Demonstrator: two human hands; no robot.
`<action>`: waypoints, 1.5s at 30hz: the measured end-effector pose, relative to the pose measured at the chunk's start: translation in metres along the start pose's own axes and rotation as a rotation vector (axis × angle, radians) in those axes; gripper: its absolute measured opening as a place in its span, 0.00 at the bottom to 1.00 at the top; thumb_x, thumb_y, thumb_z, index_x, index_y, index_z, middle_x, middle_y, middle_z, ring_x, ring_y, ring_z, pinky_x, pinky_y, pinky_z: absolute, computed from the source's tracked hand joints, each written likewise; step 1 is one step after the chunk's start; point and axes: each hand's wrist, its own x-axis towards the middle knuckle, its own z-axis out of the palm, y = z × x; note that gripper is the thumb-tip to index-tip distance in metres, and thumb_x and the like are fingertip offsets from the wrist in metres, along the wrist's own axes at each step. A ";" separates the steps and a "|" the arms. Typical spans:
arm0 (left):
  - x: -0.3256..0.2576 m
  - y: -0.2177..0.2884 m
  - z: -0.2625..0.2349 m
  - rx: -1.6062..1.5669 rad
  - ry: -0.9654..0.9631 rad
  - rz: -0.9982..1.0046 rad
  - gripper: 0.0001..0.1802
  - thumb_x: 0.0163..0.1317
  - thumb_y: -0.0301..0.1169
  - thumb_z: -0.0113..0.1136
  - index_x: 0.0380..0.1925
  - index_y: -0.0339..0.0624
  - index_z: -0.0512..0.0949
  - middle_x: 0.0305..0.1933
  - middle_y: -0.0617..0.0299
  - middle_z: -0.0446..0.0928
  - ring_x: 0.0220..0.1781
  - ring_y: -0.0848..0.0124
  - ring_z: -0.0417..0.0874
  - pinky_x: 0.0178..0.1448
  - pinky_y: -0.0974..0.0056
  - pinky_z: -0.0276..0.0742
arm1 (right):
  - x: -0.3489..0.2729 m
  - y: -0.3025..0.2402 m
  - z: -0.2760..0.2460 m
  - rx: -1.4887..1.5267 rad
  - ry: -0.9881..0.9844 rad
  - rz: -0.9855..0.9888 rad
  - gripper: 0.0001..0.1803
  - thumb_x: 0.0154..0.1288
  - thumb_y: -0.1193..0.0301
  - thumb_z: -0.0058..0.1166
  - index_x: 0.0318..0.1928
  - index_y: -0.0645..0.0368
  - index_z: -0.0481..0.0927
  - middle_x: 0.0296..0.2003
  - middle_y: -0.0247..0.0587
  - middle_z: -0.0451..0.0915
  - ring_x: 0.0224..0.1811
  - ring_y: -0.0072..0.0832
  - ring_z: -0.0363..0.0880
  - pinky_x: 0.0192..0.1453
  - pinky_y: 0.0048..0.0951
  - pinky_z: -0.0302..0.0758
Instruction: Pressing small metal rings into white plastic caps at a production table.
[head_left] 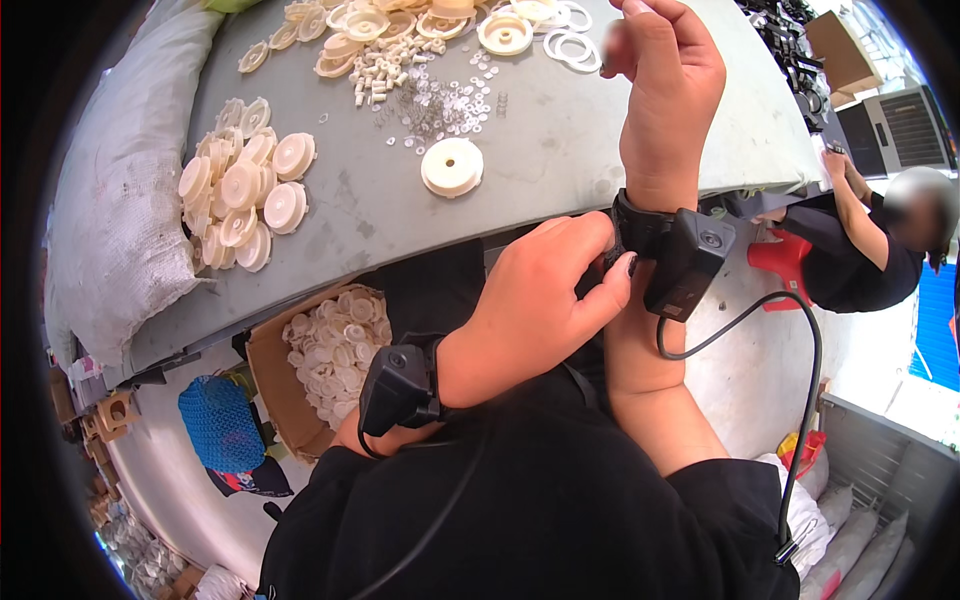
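My left hand [545, 295] reaches across my body to my right wrist. Its thumb and fingers close on the black wrist strap [640, 228], which carries a small black camera [692, 265] with a cable. Raised over the table's right part, my right hand [672, 90] has its fingers curled in, and I see nothing in them; the upper picture edge cuts into it. Left of that hand lie white rings [574, 50]. A single cream plastic disc [452, 167] with a centre hole lies near the table's front edge. Another black camera [398, 385] is strapped to my left wrist.
Cream round parts [240, 185] are heaped on the grey table [360, 215] at left, beside a white woven sack [120, 190]. Small washers [455, 105], springs and more discs lie further back. A carton of white parts [340, 345] stands below. A co-worker [870, 240] sits at right.
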 end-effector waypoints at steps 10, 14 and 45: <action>0.001 -0.018 -0.006 -0.267 -0.191 0.045 0.08 0.60 0.29 0.50 0.31 0.34 0.69 0.27 0.56 0.69 0.28 0.66 0.71 0.35 0.67 0.68 | -0.006 -0.007 0.006 -0.095 -0.072 -0.033 0.05 0.61 0.73 0.49 0.32 0.63 0.75 0.19 0.29 0.71 0.18 0.14 0.66 0.23 0.14 0.63; 0.001 -0.024 -0.014 -0.518 -0.315 -0.076 0.09 0.64 0.30 0.46 0.36 0.34 0.70 0.31 0.62 0.70 0.33 0.75 0.72 0.41 0.70 0.70 | -0.004 -0.002 0.001 0.142 -0.077 0.032 0.06 0.61 0.72 0.49 0.33 0.63 0.74 0.18 0.29 0.71 0.18 0.14 0.67 0.23 0.15 0.64; -0.009 -0.067 0.050 -1.050 0.026 -0.402 0.26 0.55 0.38 0.62 0.46 0.27 0.67 0.47 0.55 0.73 0.50 0.72 0.73 0.57 0.65 0.68 | -0.034 0.069 -0.015 1.026 -0.011 0.777 0.06 0.60 0.67 0.44 0.32 0.55 0.71 0.15 0.27 0.60 0.17 0.20 0.56 0.23 0.23 0.57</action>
